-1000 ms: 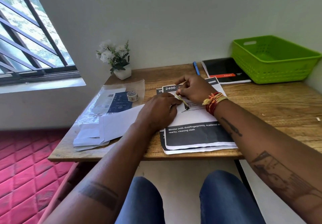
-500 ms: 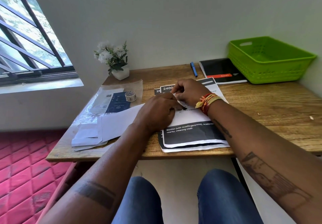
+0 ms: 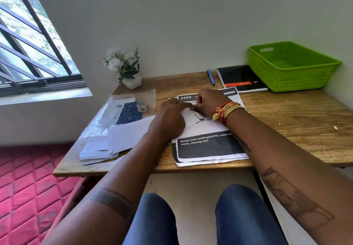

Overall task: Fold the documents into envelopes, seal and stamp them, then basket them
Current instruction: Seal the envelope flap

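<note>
While your left hand [image 3: 170, 117] presses flat on the envelope [image 3: 191, 118] | right hand [image 3: 210, 101] pinches its flap, atop the documents [image 3: 208, 147] | basket [image 3: 290, 67] far right on counter [image 3: 298, 115]

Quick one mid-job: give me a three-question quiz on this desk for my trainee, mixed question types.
1. True or false: the green basket already holds an envelope.
2. The tape roll lies to which side of the left hand: A its left, B its right?
3. What do both hands press on?

Key: 1 false, no envelope shows inside. 2 A. 3 A white envelope lying on the printed documents, with the right hand at its flap.
</note>
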The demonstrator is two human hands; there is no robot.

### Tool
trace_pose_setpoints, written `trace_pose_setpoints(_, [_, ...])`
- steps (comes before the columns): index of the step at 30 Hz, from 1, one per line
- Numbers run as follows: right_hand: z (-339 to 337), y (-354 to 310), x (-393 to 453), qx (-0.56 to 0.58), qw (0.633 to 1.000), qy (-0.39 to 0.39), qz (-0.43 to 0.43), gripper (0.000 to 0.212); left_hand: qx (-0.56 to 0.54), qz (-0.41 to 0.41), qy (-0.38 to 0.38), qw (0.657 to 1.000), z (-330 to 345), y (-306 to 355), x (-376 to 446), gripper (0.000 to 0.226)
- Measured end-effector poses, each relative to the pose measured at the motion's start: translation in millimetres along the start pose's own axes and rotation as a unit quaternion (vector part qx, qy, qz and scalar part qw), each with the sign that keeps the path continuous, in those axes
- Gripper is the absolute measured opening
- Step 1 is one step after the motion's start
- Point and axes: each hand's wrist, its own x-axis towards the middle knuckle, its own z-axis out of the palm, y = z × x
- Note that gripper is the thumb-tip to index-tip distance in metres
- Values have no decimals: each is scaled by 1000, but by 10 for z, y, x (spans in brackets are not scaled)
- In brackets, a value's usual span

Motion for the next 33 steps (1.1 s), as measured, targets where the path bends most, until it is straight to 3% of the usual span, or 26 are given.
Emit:
trace_pose_setpoints(10, [-222,91,-188,-36,995,-98,0,30,35,-17,-53,998,-55,83,20,61])
trace_pose_setpoints(13, [-300,128,-257,-50,990,-135,-1,32,31,-24,-50,998,-41,77,39,57])
trace_pose_setpoints(17, [-352,125,-257,-76,982,-175,9,38,24,-43,-20,999,-16,124,96,35])
trace_pose_setpoints(20, [-434,135,-231,-70,977,-203,10,39,37,-60,-27,997,3,132,136,42])
trace_pose_setpoints(23, [-462,133,-203,-74,982,-171,17,53,38,-62,-28,997,22,111,171,49])
trace_pose_setpoints(27, [-266,106,-175,-151,978,-146,2,68,16,-63,-12,998,36,65,253,34])
trace_pose_setpoints(33, [-407,175,-87,-117,970,-214,15,42,-12,-100,23,995,106,25,425,28])
